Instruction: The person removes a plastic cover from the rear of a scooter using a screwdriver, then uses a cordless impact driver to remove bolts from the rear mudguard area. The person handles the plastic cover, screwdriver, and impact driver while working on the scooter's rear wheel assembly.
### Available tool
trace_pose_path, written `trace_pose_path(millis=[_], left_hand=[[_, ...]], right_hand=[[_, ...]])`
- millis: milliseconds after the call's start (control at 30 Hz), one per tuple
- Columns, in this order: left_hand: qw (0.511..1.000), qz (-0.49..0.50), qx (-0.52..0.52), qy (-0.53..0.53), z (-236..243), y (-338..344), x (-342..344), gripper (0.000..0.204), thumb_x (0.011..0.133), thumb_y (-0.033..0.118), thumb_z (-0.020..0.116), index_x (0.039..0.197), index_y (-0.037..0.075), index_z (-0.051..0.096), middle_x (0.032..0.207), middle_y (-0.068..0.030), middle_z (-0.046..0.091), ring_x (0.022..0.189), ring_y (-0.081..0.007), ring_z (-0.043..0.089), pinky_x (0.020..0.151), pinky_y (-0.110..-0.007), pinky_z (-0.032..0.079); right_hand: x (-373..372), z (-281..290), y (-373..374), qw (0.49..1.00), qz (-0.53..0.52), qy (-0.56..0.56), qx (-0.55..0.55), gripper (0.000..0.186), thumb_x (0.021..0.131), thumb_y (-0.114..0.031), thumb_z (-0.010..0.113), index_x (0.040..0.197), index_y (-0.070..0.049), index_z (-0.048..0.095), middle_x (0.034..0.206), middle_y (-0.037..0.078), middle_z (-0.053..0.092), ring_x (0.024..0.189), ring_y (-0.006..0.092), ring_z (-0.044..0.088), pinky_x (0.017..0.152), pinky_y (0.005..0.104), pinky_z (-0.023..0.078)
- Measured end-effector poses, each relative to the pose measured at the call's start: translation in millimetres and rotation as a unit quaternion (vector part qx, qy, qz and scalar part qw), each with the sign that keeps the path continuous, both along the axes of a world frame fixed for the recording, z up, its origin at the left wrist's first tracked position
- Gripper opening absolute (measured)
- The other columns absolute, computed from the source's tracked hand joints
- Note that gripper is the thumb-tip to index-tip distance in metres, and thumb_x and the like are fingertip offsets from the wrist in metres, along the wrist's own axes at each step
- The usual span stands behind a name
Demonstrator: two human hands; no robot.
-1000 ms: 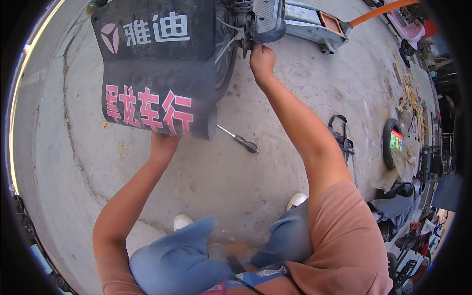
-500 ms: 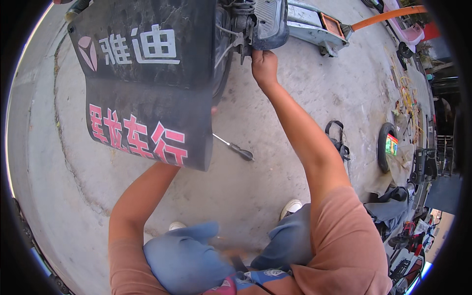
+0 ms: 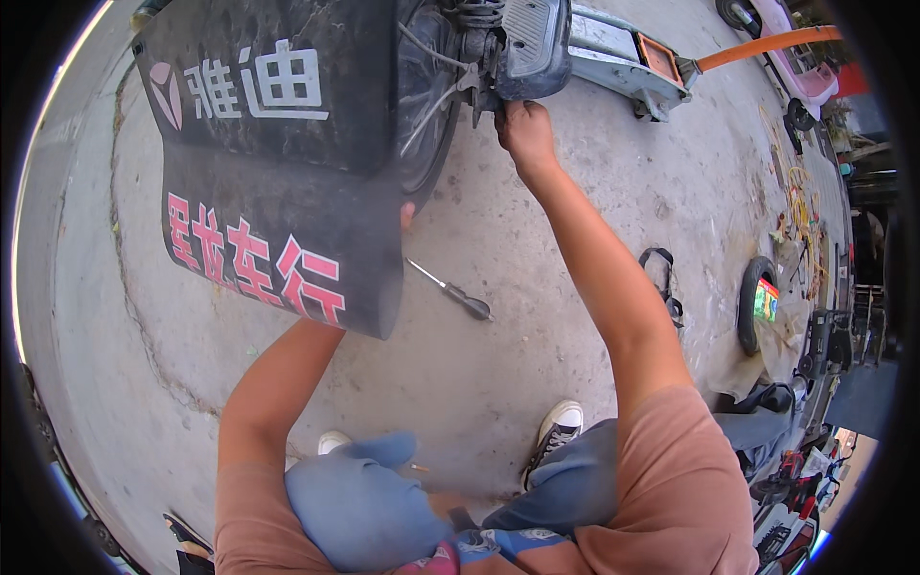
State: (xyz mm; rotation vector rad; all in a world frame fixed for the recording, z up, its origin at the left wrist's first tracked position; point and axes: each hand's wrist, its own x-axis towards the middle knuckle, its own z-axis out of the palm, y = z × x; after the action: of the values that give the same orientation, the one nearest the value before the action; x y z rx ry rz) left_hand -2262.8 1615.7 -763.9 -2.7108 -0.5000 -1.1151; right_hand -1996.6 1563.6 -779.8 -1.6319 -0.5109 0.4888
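Note:
A wide black mud flap (image 3: 278, 125) with pale and pink lettering hangs in front of a scooter wheel (image 3: 426, 125). My left forearm goes in behind the flap. Of my left hand (image 3: 408, 216) only a fingertip shows past the flap's right edge, by the tyre; the rest is hidden. Close under a grey ribbed footrest (image 3: 535, 43) is my right hand (image 3: 527, 136), fingers curled closed beside the wheel's side. What they grip is hidden. A screwdriver (image 3: 467, 302) with a dark handle lies on the concrete between my arms.
A floor jack (image 3: 613, 57) with an orange handle (image 3: 767, 46) stands beyond the footrest. To the right lie a black strap (image 3: 661, 278) and a loose tyre (image 3: 752, 307). A pink scooter (image 3: 810, 81) stands far right. My shoe (image 3: 556, 436) is below on the concrete.
The view has shifted slightly, so the flap sits a little further left and more wheel shows. A fingertip of my left hand shows more clearly. My right hand remains under the footrest.

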Motion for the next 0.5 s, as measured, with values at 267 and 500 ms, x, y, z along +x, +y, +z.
trace_pose_path(millis=[267,500], left_hand=[[0.989,0.071,0.112,0.06,-38,5,-6,0.074,0.079,0.042,0.077,0.131,-0.001,0.048,0.124,-0.0189,0.059,0.109,-0.0294,0.058,0.097,-0.036,0.043],[0.997,0.041,-0.07,0.004,-30,0,-9,0.075,0.079,0.043,0.078,0.132,-0.001,0.048,0.125,-0.0184,0.058,0.111,-0.0288,0.056,0.098,-0.035,0.042]], right_hand=[[-5,23,-11,0.996,0.03,0.075,-0.021,0.043,0.098,-0.036,0.048,0.064,-0.011,0.04,0.054,-0.004,0.036,0.048,0.0091,0.033,0.043,0.0282,0.021],[-25,24,5,0.979,-0.048,0.199,0.001,0.031,0.096,-0.028,0.048,0.07,-0.013,0.041,0.055,-0.004,0.033,0.045,0.0083,0.028,0.041,0.027,0.019]])
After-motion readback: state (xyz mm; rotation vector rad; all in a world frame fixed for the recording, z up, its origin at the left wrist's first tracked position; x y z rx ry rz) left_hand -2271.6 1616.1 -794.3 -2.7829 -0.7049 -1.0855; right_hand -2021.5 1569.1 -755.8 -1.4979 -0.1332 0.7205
